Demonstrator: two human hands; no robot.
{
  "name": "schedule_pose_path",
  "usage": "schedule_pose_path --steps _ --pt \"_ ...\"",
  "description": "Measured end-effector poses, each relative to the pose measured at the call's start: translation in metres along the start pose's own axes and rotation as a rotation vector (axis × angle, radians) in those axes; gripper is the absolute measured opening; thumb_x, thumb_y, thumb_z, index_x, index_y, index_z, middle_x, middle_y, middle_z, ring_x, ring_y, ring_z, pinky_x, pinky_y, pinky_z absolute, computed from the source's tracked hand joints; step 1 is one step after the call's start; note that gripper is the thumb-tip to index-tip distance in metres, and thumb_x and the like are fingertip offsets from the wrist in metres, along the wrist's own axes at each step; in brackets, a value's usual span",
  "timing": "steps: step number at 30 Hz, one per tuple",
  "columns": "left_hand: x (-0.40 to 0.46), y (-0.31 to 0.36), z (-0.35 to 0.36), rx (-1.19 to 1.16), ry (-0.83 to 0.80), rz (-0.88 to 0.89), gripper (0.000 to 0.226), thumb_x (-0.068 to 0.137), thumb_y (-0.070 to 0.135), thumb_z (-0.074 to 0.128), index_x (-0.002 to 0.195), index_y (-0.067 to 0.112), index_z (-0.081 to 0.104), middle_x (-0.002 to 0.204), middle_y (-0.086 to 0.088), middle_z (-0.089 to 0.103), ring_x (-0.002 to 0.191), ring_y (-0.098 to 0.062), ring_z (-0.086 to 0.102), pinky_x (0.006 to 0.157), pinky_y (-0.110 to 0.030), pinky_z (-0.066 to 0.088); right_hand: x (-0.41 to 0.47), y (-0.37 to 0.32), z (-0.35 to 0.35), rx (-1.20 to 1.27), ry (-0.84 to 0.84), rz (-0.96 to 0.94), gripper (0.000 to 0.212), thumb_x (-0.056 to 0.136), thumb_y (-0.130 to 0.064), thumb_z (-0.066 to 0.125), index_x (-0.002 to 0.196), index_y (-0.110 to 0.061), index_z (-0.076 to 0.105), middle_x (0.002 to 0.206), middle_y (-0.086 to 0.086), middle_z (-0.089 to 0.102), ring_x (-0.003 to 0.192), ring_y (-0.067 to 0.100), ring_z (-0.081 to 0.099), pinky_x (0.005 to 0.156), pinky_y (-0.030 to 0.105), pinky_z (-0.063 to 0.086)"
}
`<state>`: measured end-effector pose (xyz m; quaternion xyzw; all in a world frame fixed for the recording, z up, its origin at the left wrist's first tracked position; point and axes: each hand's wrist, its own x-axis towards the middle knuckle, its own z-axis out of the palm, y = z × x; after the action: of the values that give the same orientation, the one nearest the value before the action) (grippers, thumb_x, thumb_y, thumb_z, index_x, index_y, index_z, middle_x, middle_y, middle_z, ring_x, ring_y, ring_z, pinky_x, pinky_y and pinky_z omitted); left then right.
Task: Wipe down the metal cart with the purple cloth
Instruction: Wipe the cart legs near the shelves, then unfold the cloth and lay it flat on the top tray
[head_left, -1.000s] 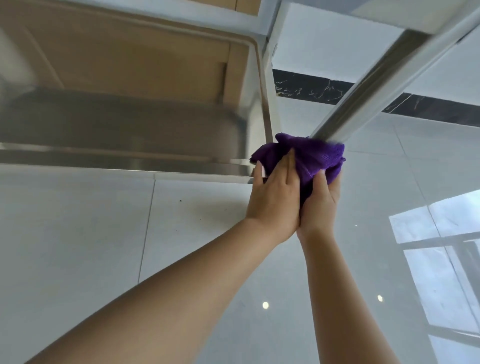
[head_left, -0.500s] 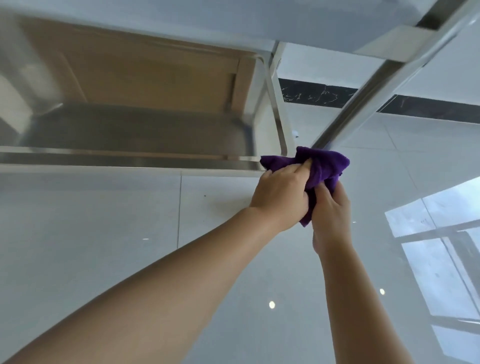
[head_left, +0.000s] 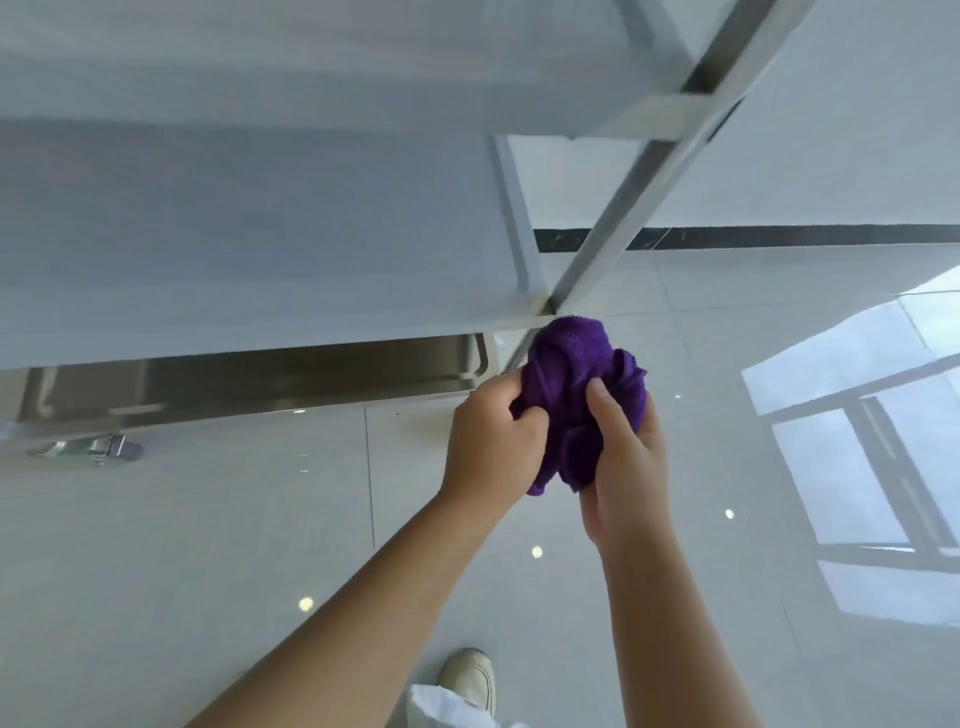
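**Both hands bunch the purple cloth at the cart's corner**

Much of the metal cart (head_left: 270, 249) is hard to read. Its shelves fill the upper left of the frame as pale, blurred planes, and their far edges run off the top and left borders. We cannot make out any detail on the shelf faces. A slanted upright post (head_left: 649, 171) crosses from the top right toward the centre, and its upper end is cut off by the frame edge. Below the shelves a darker, shinier rail (head_left: 260, 374) shows, and a caster (head_left: 106, 448) sits at the left, smeared and only partly visible. At the bottom edge we see the tip of a pale shoe (head_left: 470, 675) and a scrap of white fabric (head_left: 441, 706), both cropped.

The purple cloth (head_left: 576, 374) is at the centre of the frame, just below the point where the post meets a shelf corner; whether it touches the metal there we cannot tell. It is crumpled into a loose ball, deep violet, with a fine knit texture on its upper bulge and a frayed-looking fold at its right.

Our left hand (head_left: 493, 441) holds the cloth's left side, its grip clenched with fingers curled into the fabric. Our right hand (head_left: 628, 452) grasps the right side, thumb pressed into the front and fingers hidden behind the cloth.

The glossy tiled floor (head_left: 208, 545) mirrors a window at the right.
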<state>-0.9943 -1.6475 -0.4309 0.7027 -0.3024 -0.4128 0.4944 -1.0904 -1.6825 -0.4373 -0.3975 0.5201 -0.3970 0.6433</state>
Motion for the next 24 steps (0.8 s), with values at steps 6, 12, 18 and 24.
schedule_pose_path --steps 6,12,18,24 --pt "-0.055 0.116 -0.064 -0.078 0.017 -0.033 0.003 0.07 0.006 0.051 0.067 0.007 0.053 0.064 -0.005 0.052 0.058 -0.014 0.045 0.055 -0.025 0.037 -0.066 -0.127 0.044 -0.012 -0.047 0.043 0.012 0.091 -0.029 0.058 0.098 -0.023 0.067 0.105 0.017 0.066 0.103 0.037 0.062 0.088 0.052 0.05" --pt "-0.09 0.226 -0.147 -0.099 0.071 -0.057 0.006 0.079 -0.003 0.051 0.074 0.001 0.054 0.06 -0.004 0.053 0.057 -0.015 0.046 0.055 -0.027 0.039 -0.117 -0.237 0.123 -0.117 -0.171 0.008 0.01 0.092 -0.02 0.058 0.097 -0.014 0.064 0.098 0.019 0.064 0.093 0.035 0.063 0.082 0.046 0.052" --pt "-0.11 0.294 -0.223 -0.134 0.111 0.002 0.006 0.082 0.004 0.053 0.08 0.003 0.059 0.072 -0.012 0.061 0.068 -0.019 0.055 0.065 -0.034 0.047 -0.156 -0.297 0.192 -0.137 -0.257 -0.016 0.008 0.091 -0.021 0.058 0.093 -0.017 0.066 0.102 0.018 0.067 0.1 0.035 0.064 0.09 0.052 0.051" --pt "-0.122 0.325 -0.269 -0.145 0.167 0.075 0.014 0.088 0.019 0.058 0.086 0.005 0.062 0.083 -0.013 0.067 0.075 -0.019 0.063 0.07 -0.033 0.052 -0.187 -0.333 0.236 -0.17 -0.349 -0.095 0.007 0.093 -0.019 0.055 0.092 -0.017 0.062 0.099 0.016 0.065 0.096 0.032 0.063 0.086 0.044 0.055"
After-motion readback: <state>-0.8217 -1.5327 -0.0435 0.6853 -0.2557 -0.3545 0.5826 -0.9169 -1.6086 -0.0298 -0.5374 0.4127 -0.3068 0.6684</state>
